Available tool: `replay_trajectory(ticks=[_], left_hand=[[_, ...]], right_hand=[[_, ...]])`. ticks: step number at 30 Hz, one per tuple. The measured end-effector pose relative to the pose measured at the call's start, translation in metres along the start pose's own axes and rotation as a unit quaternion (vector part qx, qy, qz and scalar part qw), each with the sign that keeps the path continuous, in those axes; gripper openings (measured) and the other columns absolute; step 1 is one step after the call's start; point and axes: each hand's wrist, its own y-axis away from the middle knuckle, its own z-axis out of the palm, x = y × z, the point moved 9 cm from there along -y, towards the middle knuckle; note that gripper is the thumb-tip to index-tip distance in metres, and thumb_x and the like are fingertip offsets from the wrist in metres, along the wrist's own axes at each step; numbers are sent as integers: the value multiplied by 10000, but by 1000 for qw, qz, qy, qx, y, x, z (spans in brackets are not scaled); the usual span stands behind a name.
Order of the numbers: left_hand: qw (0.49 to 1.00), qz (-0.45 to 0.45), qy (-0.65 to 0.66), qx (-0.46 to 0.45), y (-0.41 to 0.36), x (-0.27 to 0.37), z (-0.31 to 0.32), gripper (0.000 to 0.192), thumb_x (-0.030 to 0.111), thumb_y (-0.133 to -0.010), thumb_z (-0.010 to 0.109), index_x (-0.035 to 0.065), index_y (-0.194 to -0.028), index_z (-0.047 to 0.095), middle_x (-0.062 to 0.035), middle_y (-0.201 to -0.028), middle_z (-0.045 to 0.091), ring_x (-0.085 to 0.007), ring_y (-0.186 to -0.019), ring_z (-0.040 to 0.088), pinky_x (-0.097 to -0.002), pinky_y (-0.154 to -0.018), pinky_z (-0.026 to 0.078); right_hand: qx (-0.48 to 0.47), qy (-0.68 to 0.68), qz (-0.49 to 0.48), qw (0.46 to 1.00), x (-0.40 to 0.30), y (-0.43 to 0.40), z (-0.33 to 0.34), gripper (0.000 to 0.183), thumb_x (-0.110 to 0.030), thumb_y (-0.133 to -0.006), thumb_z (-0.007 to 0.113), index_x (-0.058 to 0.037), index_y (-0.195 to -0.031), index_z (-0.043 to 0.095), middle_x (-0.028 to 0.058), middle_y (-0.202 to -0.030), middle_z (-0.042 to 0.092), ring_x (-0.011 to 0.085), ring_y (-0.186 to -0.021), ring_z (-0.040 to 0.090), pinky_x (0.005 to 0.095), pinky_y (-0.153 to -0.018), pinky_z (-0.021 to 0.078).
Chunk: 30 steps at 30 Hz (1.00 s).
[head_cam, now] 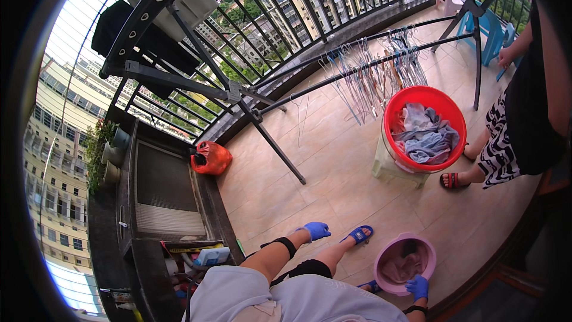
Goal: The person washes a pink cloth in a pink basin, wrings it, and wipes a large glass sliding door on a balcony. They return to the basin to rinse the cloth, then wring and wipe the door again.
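Observation:
A pink plastic basin (430, 250) is low by my right side, with wet-looking pinkish cloth (400, 266) inside. My right hand (418, 287), in a blue glove, grips its near rim, the fingers over the inner edge. Also gloved in blue, my left hand (317, 230) hangs over the tiled floor with its fingers curled in and nothing visible in it. Farther ahead, a red bucket (461, 141) full of wrung clothes (426, 134) stands on a pale plastic stool (383, 161).
A folding drying rack (277, 143) with several wire hangers (362, 76) spans the balcony along the railing (313, 4). Another person (536, 120) stands right of the bucket. A red plastic bag (214, 157) sits by the dark cabinet (167, 179). Blue chairs (489, 31) stand far right.

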Motion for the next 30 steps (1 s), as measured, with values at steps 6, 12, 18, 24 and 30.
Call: replay_trajectory(ticks=[6, 12, 18, 24, 30], left_hand=[[1000, 3, -15, 3, -6, 0, -6, 531, 486, -873, 527, 77, -1201, 610, -176, -1211, 616, -336, -1133, 570, -403, -968, 441], [999, 2, -31, -23, -7, -2, -4, 539, 501, -876, 519, 92, -1219, 600, -182, -1214, 612, -345, -1135, 565, -409, -967, 439], [999, 10, -32, -6, -5, 2, -9, 529, 486, -880, 506, 43, -1136, 640, -179, -1167, 635, -340, -1100, 587, -414, -948, 449], [999, 13, -34, 1, -8, 2, -13, 545, 494, -880, 503, 33, -1136, 641, -183, -1170, 634, -345, -1100, 587, -415, -948, 450], [999, 19, -36, 0, -15, -4, -5, 549, 493, -880, 501, 27, -1135, 641, -191, -1177, 629, -347, -1109, 582, -416, -952, 448]], right_hand=[[15, 17, -12, 1000, -8, -7, 0, 202, -303, -953, 405, -124, -890, 475, 204, -883, 660, 368, -598, 650, 440, -471, 537], [29, -5, -6, 1000, -14, 2, 2, 241, -333, -952, 412, -104, -953, 485, 210, -888, 667, 367, -594, 650, 446, -471, 538], [34, -6, 15, 999, -9, 1, -1, 315, -355, -959, 414, -78, -1089, 492, 220, -919, 666, 374, -632, 656, 450, -495, 544], [37, -16, 14, 999, -5, -5, -2, 354, -374, -955, 425, -64, -1111, 495, 221, -915, 664, 372, -631, 652, 448, -503, 545], [48, -34, 16, 998, -1, -9, 0, 380, -410, -930, 456, -81, -1114, 501, 201, -838, 665, 341, -555, 635, 431, -462, 533]])
